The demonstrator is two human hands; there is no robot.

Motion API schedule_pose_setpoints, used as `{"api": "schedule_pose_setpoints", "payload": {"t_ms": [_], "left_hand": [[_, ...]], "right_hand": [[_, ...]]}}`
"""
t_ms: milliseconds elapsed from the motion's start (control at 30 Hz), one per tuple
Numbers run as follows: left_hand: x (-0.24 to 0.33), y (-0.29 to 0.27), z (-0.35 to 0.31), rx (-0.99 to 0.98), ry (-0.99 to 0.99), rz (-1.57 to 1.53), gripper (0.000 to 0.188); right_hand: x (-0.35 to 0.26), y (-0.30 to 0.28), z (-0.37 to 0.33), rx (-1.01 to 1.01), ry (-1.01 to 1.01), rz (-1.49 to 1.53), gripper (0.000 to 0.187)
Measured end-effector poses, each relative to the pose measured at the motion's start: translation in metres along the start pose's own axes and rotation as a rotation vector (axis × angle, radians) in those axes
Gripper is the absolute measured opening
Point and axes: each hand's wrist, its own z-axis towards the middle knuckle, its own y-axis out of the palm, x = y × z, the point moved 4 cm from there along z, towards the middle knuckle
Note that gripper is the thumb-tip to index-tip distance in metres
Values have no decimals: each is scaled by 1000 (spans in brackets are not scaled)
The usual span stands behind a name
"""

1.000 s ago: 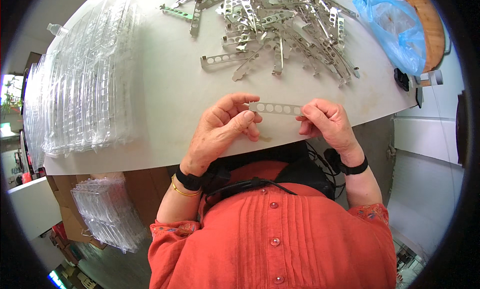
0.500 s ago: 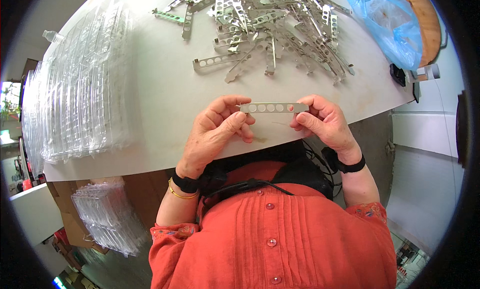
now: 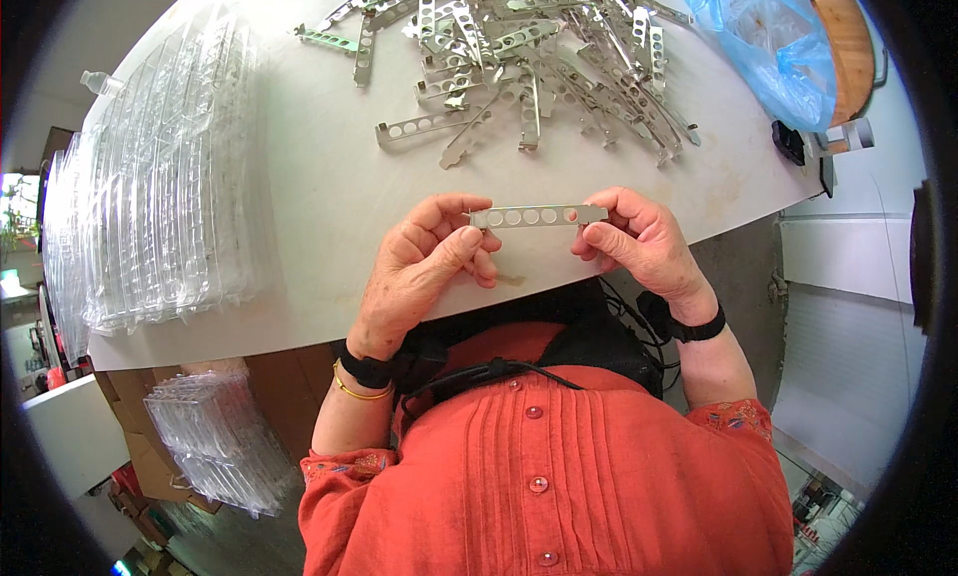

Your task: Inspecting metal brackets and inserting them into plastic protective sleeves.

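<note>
Left hand [image 3: 424, 252], right hand [image 3: 642, 242]: pinching strip [image 3: 534, 217], either end | nearside of pile [image 3: 526, 39] | light, level pinching likely serving best

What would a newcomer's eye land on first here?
Probably the bright red shirt filling the lower middle, and above it the perforated metal strip held between the left hand and right hand. Next, the heap of similar strips at the table's top, flanked by clear plastic packaging on the left and a blue bag at upper right.
</note>
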Motion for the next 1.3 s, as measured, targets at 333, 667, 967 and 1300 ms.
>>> {"api": "schedule_pose_setpoints", "payload": {"t_ms": [333,667,967,1300], "left_hand": [[0,1,-2,-1,1,-3,34],[0,1,-1,-12,2,0,34],[1,1,-2,-11,2,17,34],[0,1,-2,-20,0,6,32]], "right_hand": [[0,0,-1,0,7,16,22],[-2,0,-1,6,2,-7,22],[-2,0,-1,9,-3,-15,23],[-2,0,-1,11,-5,-9,23]]}}
